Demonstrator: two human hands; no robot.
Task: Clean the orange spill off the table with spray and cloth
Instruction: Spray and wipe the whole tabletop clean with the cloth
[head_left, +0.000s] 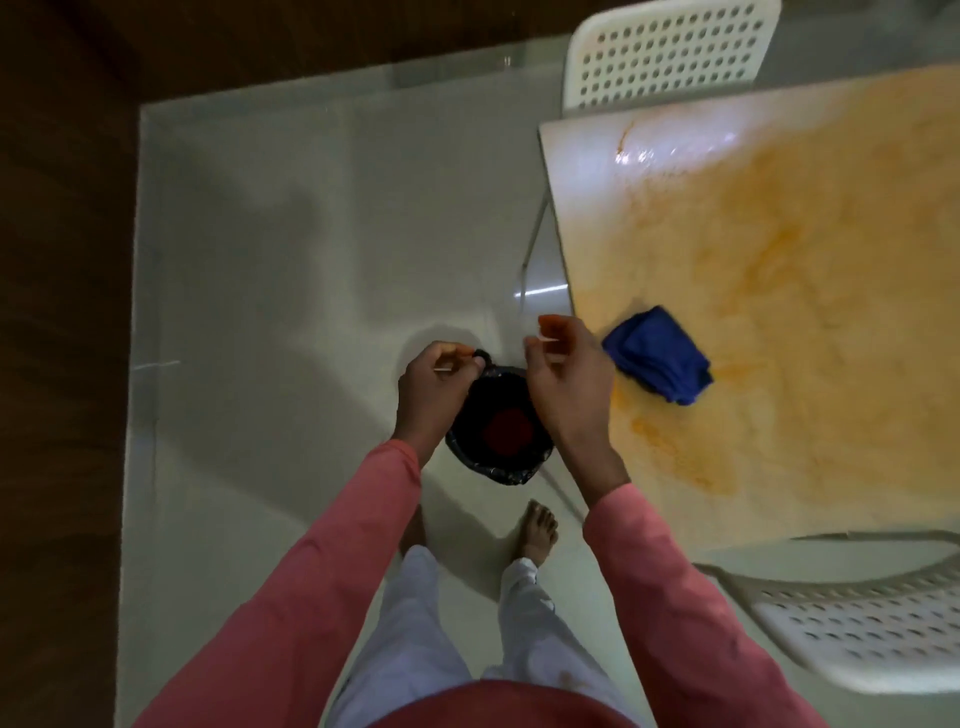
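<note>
Task status: incomplete, as judged from the surface. The orange spill (769, 291) covers most of the counter (571, 171) as a thin smeared film, with denser streaks toward the near edge.
Work done: the smeared look suggests some wiping; no clean zone is visible.
Work left: spraying, wiping the whole top, final pass.
Cloth: the blue cloth (660, 356) lies bunched on the counter, inside the stain, near the counter's left edge. No hand touches it.
Spray: no spray bottle is in view.
Left hand (436, 387): held over the bin (498, 431), fingers curled, pinching a small thin pale sliver; what it is cannot be told.
Right hand (566, 374): held between bin and cloth, fingers together on a similar pale sliver.
Bin: dark-lined, on the floor (291, 249) just beside the counter's left edge.
Surface: pale glossy counter top with a wet highlight at the far corner.
Room: pale tiled floor, dark wood border beyond it, one white perforated chair (670, 49) behind the counter, another (857, 634) at its near side. Lighting is dim.
</note>
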